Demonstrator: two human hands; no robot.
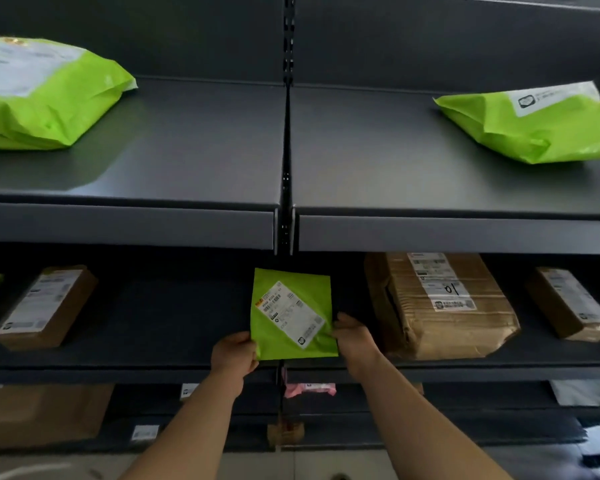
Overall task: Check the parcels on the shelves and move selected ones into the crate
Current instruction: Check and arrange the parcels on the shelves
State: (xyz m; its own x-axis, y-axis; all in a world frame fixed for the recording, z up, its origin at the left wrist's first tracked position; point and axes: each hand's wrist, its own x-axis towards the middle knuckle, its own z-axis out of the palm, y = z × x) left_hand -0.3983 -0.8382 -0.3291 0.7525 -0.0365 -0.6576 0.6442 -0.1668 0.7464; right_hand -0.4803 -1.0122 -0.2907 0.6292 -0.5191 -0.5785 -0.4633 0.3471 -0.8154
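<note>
A small flat green mailer (pixel 291 313) with a white shipping label is held up in front of the middle shelf (pixel 136 370), its label facing me. My left hand (pixel 234 356) grips its lower left corner. My right hand (pixel 354 336) grips its lower right edge. No crate is in view.
Two large green mailers (pixel 42 95) (pixel 541 126) lie on the upper shelf. On the middle shelf are a taped brown parcel (pixel 440 306), a small brown box (pixel 45 306) at left and another (pixel 572 303) at right. Lower shelves hold a brown parcel (pixel 39 415) and a pink one (pixel 310 389).
</note>
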